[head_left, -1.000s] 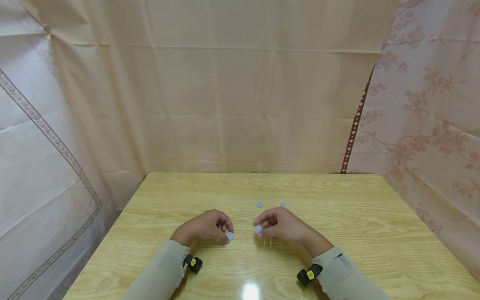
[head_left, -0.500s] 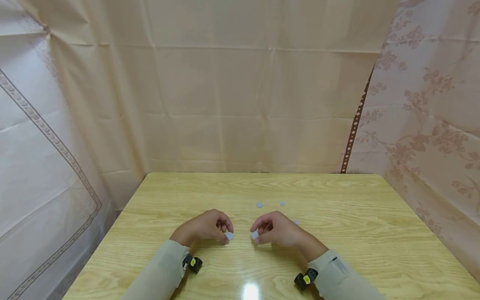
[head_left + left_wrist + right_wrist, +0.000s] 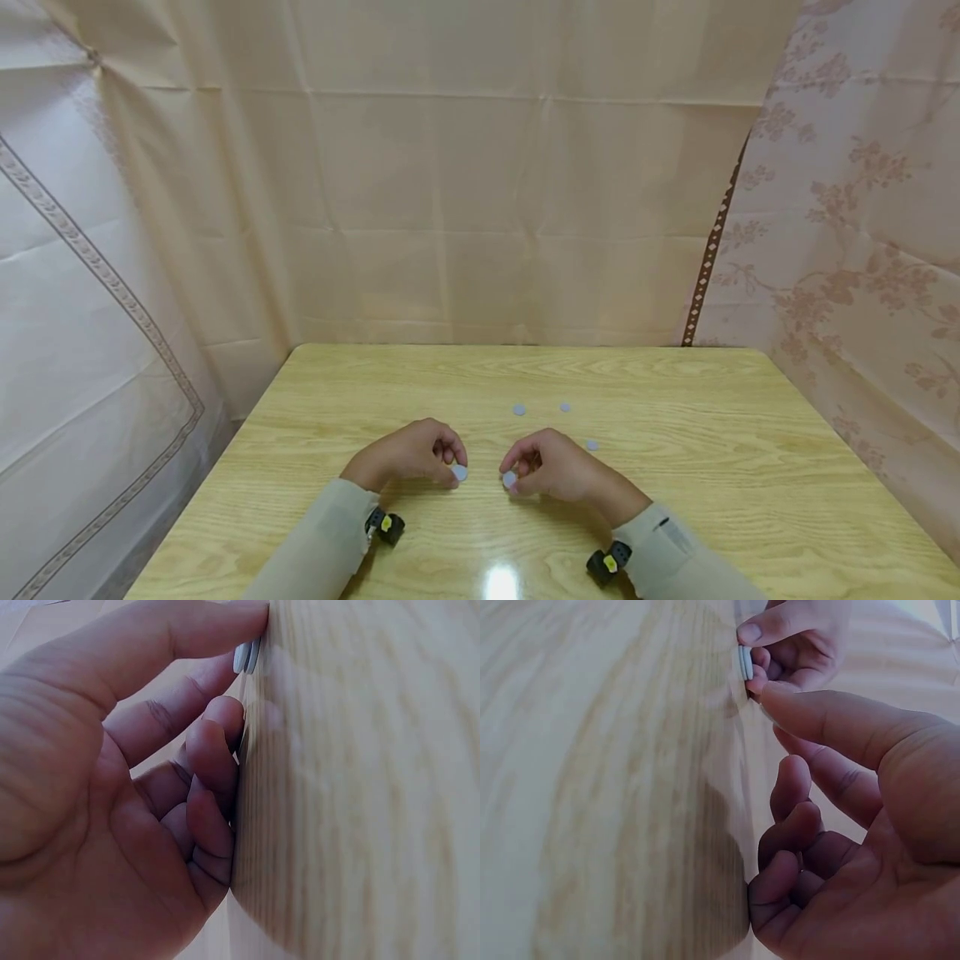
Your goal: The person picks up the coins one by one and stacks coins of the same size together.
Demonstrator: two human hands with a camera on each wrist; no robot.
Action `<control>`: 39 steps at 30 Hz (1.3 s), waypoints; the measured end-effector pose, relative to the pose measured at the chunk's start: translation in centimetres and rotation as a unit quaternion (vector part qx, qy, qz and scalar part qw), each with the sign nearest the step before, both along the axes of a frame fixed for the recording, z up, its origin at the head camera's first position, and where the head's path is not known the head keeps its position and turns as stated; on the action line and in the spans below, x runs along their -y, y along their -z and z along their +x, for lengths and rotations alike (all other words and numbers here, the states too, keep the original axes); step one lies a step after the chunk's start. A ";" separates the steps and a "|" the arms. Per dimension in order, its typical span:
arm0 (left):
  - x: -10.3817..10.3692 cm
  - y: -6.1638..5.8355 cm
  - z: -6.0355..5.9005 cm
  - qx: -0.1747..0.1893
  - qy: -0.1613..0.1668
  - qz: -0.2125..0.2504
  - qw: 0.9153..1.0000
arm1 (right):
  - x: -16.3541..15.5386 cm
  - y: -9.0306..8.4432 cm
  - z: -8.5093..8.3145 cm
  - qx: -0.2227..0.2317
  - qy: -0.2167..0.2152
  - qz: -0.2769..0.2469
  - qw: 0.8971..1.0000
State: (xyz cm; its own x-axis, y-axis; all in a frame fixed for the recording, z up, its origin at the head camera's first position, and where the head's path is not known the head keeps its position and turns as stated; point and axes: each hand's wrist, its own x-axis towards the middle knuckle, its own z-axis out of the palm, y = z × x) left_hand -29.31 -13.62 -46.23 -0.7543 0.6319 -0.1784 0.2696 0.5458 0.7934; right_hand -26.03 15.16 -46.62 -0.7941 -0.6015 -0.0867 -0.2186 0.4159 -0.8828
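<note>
- Curtain (image 3: 480, 208): hangs behind the table (image 3: 420, 379), which has a wood-grain top.
- Left hand (image 3: 412, 452): left of the table's middle, thumb and finger pinching a small stack of discs (image 3: 460, 472) at the table's surface.
- Right hand (image 3: 562, 468): at the table's middle, fingers curled, pinching one tilted disc (image 3: 509, 480).
- Three loose discs (image 3: 519, 409): apart, on the table.

Left hand (image 3: 408, 454), right hand (image 3: 562, 468) apart, turned toward each other; thumbs (image 3: 180, 631) pinching, remaining fingers (image 3: 789, 832) curled inward.
</note>
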 end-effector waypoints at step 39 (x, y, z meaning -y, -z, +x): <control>0.0 -0.1 0.2 -0.029 0.037 -0.017 0.999 | -0.2 0.0 0.3 -0.024 0.007 0.047 0.999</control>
State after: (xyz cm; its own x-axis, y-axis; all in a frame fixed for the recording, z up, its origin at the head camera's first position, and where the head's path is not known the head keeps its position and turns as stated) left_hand -29.08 -13.60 -46.15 -0.7148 0.6811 -0.1586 0.3553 0.5491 0.7565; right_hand -25.75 15.35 -46.61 -0.8070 -0.5813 -0.1038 -0.2529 0.4992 -0.8288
